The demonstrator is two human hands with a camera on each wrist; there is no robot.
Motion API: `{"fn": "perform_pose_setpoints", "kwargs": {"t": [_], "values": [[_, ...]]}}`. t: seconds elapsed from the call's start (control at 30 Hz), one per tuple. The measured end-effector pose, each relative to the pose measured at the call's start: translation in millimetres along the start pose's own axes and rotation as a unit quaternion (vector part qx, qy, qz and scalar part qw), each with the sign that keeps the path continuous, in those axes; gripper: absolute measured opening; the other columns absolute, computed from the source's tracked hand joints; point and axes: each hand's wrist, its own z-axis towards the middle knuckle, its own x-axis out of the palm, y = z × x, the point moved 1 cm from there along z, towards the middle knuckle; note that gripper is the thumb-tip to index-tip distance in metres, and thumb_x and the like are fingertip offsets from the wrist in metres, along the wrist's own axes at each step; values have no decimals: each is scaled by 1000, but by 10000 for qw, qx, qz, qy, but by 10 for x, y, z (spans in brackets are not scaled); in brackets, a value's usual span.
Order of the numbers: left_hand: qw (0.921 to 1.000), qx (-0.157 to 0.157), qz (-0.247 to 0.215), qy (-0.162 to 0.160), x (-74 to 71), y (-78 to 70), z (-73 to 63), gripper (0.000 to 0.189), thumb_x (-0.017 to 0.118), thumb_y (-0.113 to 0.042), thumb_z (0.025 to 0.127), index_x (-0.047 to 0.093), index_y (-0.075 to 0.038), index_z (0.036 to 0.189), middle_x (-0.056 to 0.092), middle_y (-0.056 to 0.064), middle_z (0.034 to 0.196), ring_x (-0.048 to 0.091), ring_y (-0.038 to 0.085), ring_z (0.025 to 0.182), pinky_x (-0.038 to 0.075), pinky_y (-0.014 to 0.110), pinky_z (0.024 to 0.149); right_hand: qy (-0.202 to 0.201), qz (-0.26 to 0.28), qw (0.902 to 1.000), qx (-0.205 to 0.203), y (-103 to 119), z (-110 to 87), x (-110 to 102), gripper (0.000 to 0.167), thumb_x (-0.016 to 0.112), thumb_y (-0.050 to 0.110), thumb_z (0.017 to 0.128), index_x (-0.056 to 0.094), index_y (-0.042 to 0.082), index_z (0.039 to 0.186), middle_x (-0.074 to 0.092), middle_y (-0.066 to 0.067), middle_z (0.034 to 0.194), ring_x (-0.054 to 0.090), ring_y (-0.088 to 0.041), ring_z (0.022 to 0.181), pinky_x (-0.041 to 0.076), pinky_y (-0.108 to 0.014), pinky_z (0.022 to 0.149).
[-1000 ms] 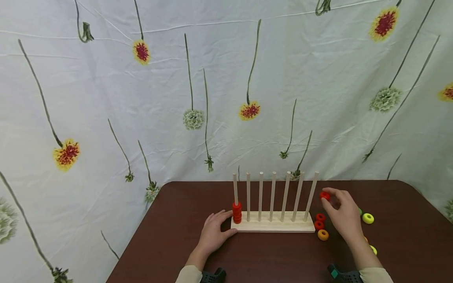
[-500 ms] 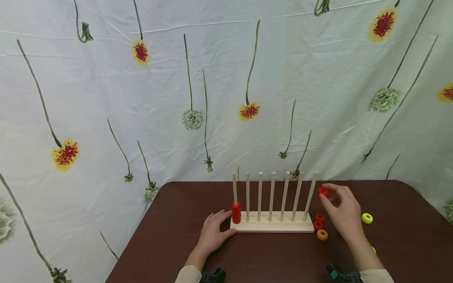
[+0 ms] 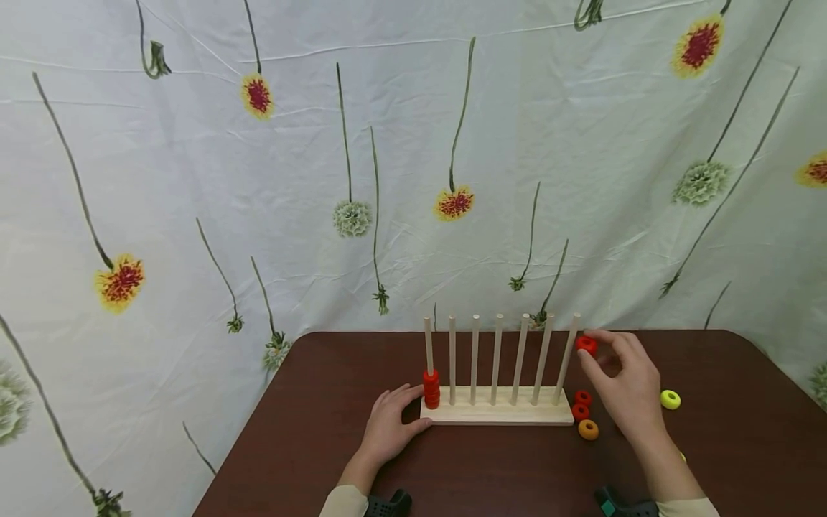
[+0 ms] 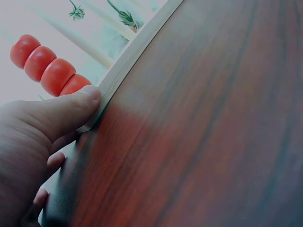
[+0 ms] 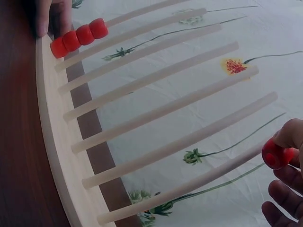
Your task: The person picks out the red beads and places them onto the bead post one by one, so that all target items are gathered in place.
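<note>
A wooden peg rack [image 3: 497, 416] stands upright on the table, with a row of several bare pegs. On its leftmost peg sits a stack of several red beads [image 3: 431, 390]. My left hand [image 3: 390, 427] holds the left end of the base, the thumb along the front edge beside the stack [image 4: 57, 75] in the left wrist view. Between thumb and fingertips my right hand [image 3: 627, 388] pinches a red bead [image 3: 586, 345], close beside the top of the rightmost peg. In the right wrist view the held bead [image 5: 277, 155] overlaps that peg's tip.
Two loose red beads [image 3: 581, 406] and an orange bead [image 3: 589, 430] lie by the rack's right end. A yellow bead [image 3: 670, 400] is right of my right hand; another yellow one peeks from behind the forearm. A flowered cloth [image 3: 413, 158] hangs behind the table [image 3: 310, 445].
My right hand has shifted slightly left and up with the red bead, nearer the rightmost peg's top. A green bead and an orange bead have become hidden behind it. My left hand stays put.
</note>
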Motion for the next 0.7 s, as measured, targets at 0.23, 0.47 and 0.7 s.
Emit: {"fn": "perform_pose_setpoints", "kwargs": {"t": [0.23, 0.47, 0.7], "values": [[9999, -112, -73, 64, -4, 11, -7, 57, 79, -31, 85, 63, -12, 136, 64, 7, 137, 51, 33, 138, 26, 61, 120, 120, 132, 9997, -176, 107, -20, 29, 32, 79, 4, 83, 71, 7, 114, 61, -4, 98, 45, 11, 72, 42, -1, 65], [10000, -83, -25, 50, -8, 14, 3, 57, 79, -33, 85, 63, -12, 135, 65, 7, 137, 51, 33, 137, 27, 61, 120, 265, 355, 9981, -429, 203, -34, 51, 33, 79, 3, 83, 72, 9, 115, 60, -1, 98, 47, 8, 71, 42, -6, 57], [10000, -18, -3, 69, -13, -3, 3, 58, 80, -33, 84, 63, -11, 136, 65, 9, 137, 52, 34, 137, 28, 63, 119, 594, 581, 9956, -443, 320, -65, 102, 32, 79, 6, 85, 71, 13, 116, 61, 1, 99, 52, 5, 70, 48, -11, 58]]}}
